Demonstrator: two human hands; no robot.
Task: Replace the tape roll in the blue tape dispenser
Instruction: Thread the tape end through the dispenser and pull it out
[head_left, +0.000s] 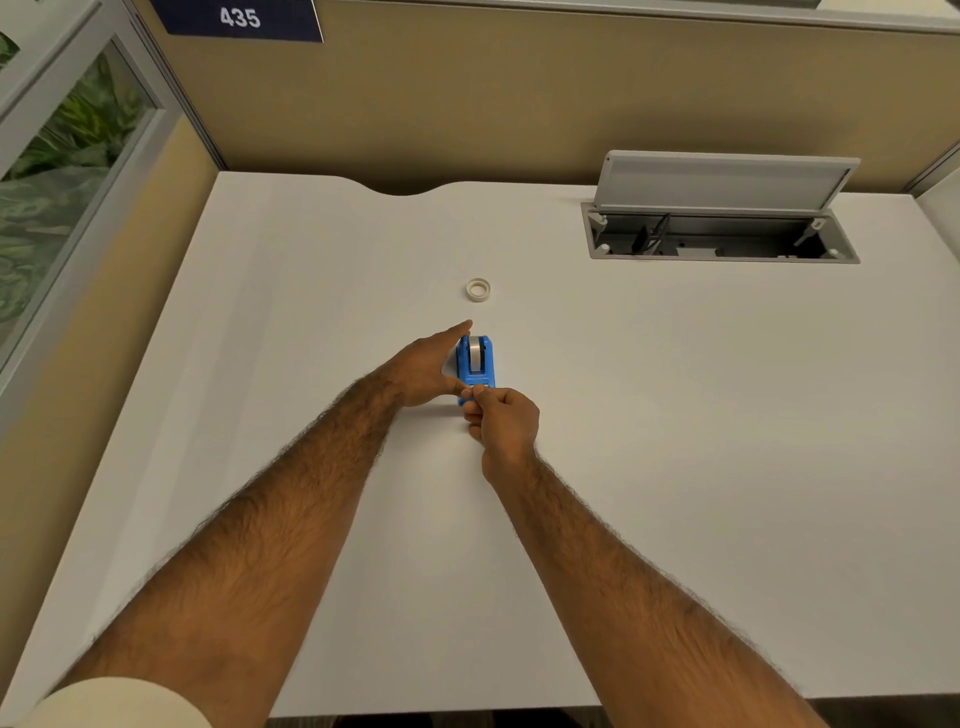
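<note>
Far left, a glass partition panel (62, 171) with green foliage behind it, next to a tan cubicle wall (467, 114); a dark sign reading 435 (236, 20) hangs on that wall at upper left. A white desk (701, 415) fills most of the view. Cream sleeve (119, 701) at the near-left corner, bare forearm running up to the left hand (428, 366). Left hand lies flat against the left side of the blue tape dispenser (475, 366), fingers straight and together pointing far, thumb reaching across to the dispenser's near end. Dispenser sits upright on the desk around the centre, long axis running near-to-far, a grey-silver tape roll (475, 353) seated in its far half. Beyond it, well apart on the desk, a small whitish tape roll (478, 289) lies flat, looks like a nearly bare ring. Right hand (501, 423) is just near-side of the dispenser, fingers curled, thumb and forefinger pinched together at the dispenser's near cutter end; they seem to be nipping the tape end, but it's too small to tell for sure. The two thumbs are touching or almost touching there. Far right, a grey cable tray (722, 236) recessed into the desk, its lid (727, 179) flipped up, cables and dark fittings inside.
</note>
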